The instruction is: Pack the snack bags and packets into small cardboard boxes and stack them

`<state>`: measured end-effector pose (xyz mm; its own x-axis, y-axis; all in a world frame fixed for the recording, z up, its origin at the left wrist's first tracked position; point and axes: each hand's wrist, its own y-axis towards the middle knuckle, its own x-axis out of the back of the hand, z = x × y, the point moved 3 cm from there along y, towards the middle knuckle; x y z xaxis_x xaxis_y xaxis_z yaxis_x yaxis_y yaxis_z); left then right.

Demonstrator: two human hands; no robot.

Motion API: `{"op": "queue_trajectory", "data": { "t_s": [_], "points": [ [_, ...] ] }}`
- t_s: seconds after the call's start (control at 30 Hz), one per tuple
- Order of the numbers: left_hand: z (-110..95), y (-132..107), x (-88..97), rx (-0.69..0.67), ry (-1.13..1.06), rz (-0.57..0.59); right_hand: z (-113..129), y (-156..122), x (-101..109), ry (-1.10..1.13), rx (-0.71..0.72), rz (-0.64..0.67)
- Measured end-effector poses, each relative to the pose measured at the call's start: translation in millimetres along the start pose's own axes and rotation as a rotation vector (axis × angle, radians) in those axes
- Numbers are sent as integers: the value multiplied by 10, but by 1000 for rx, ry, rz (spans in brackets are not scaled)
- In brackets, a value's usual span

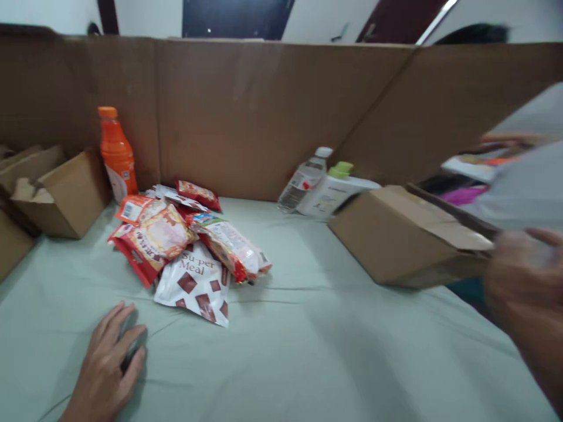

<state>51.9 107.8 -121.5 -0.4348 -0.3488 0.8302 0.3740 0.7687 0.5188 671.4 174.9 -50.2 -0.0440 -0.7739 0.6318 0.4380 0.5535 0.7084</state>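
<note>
The right hand (521,275), blurred, grips the box (396,240), its long axis running left to right; the left hand's (105,366) fingers spread loosely.

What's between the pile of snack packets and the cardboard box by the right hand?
In the head view, just a bare stretch of pale green cloth lies between the snack packets and the cardboard box.

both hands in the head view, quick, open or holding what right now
Left hand: open, holding nothing, at the green cloth.
Right hand: blurred, but appears closed on the end of the tilted cardboard box.
</note>
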Motion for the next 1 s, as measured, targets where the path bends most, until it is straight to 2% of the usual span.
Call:
{"op": "queue_trajectory", "data": {
  "t_s": [0.03,0.07,0.1,0.2,0.27,0.3,0.37,0.43,0.5,0.63,0.73,0.83,0.9,1.0],
  "points": [
    [-47,-2,14,17,-26,0,153,-161,22,72,-44,-41],
    [-92,-1,28,34,-53,2,347,-343,9,148,-29,-20],
    [-133,4,41,51,-76,4,580,-540,-36,219,45,55],
    [-221,22,69,94,-97,7,1392,-1167,-268,393,453,401],
    [-244,21,91,112,-95,-3,1849,-1471,-444,441,614,500],
    [-242,14,110,123,-99,-15,2020,-1558,-542,435,629,514],
    [-207,-10,180,148,-109,-53,2228,-1616,-732,405,563,486],
    [-126,-38,308,183,-124,-107,2288,-1600,-876,399,481,438],
    [-1,-47,492,231,-139,-175,2274,-1605,-944,420,469,400],
    [344,122,878,371,-145,-334,2247,-1799,-887,337,481,353],
    [661,477,999,493,-134,-437,2317,-1969,-780,252,466,319],
    [1034,933,972,646,-89,-498,2382,-2033,-730,224,499,329],
    [1287,1225,940,722,-35,-496,2377,-2026,-731,221,513,333],
    [1616,1580,932,754,55,-433,2324,-2003,-751,225,523,316]
  ]
}}
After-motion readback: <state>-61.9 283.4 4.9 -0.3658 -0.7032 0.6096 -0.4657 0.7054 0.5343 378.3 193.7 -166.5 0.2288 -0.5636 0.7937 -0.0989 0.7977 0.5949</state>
